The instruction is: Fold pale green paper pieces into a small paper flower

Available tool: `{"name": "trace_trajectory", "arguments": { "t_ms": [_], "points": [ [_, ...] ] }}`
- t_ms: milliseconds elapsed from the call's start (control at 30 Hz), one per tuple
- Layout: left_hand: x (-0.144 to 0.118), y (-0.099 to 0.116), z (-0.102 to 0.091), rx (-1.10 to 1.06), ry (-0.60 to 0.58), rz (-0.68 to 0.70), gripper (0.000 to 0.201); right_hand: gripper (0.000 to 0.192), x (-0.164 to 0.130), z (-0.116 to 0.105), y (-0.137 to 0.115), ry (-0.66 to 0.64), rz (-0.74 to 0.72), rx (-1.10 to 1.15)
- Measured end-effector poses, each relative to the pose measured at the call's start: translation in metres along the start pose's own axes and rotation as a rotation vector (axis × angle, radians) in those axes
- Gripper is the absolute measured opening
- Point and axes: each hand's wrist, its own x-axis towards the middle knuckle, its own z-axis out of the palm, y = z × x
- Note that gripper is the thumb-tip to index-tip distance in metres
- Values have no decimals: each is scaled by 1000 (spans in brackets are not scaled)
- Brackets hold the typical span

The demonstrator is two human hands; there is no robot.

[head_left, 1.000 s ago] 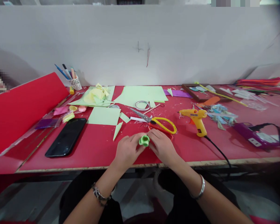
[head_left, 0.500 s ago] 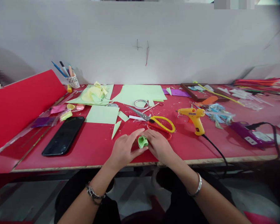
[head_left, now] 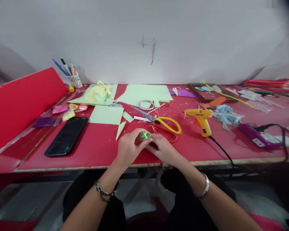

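A small roll of green paper (head_left: 145, 135), its coiled end facing up, is held just above the table's front part. My left hand (head_left: 128, 146) is closed round it, thumb in front and fingers behind. The bent fingers of my right hand (head_left: 163, 148) press on its right side; their tips are partly hidden. Right behind my hands lie scissors (head_left: 167, 124) with one yellow and one red handle, blades apart. A folded sliver of green paper (head_left: 120, 130) rests to the left of them, near a white pen (head_left: 141, 119).
A black phone (head_left: 66, 136) and a green sheet (head_left: 106, 115) lie to the left. On the right are a yellow glue gun (head_left: 199, 119), its cord over the table edge, and a purple power strip (head_left: 258, 136). A tape roll (head_left: 146, 105) sits behind the scissors.
My hands have turned the paper roll, and its coiled end now shows more from above. It sits slightly higher and further left in view. The camera has tilted slightly.
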Motion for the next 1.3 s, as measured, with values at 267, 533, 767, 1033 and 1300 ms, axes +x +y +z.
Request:
{"name": "trace_trajectory", "arguments": {
  "t_ms": [267,533,767,1033,1300],
  "points": [
    [1,3,0,56,23,78,30,14,-3,2,-6,58,30,244],
    [-1,0,-10,53,53,107,32,10,-5,6,-2,140,78,33],
    [-3,-4,-17,97,68,195,18,21,-7,4,-2,193,17,21],
    [-3,-2,-10,-224,53,-24,14,17,-5,4,-4,209,37,49],
    [1,-3,-4,-505,-5,-154,14,17,-5,2,-7,183,81,126]
  ]
}}
